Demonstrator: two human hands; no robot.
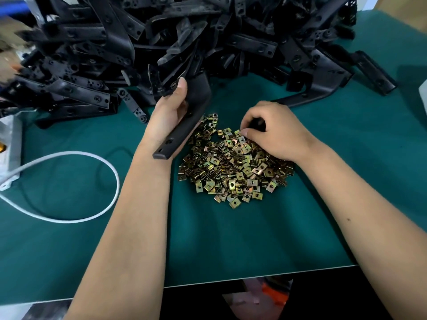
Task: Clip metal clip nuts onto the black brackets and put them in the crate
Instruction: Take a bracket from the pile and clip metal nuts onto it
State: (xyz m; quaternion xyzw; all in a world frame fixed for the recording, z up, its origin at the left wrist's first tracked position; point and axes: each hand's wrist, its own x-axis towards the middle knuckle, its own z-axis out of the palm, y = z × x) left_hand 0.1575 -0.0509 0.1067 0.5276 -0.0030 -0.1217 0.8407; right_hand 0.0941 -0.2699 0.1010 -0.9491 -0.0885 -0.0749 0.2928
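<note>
My left hand (169,112) grips a long black bracket (184,125), which slants from the big heap down toward my wrist, its holed end near the mat. A pile of brass-coloured metal clip nuts (233,165) lies on the green mat in front of me. My right hand (275,132) rests on the far right side of that pile with its fingers curled, the fingertips pinching among the clip nuts (242,135). A large heap of black brackets (184,38) fills the back of the table. No crate is in view.
A white cable (92,204) loops over the green mat (231,239) at the left, running to a grey box (10,155) at the left edge. The table's front edge runs below my forearms. A pale object (422,95) sits at the far right.
</note>
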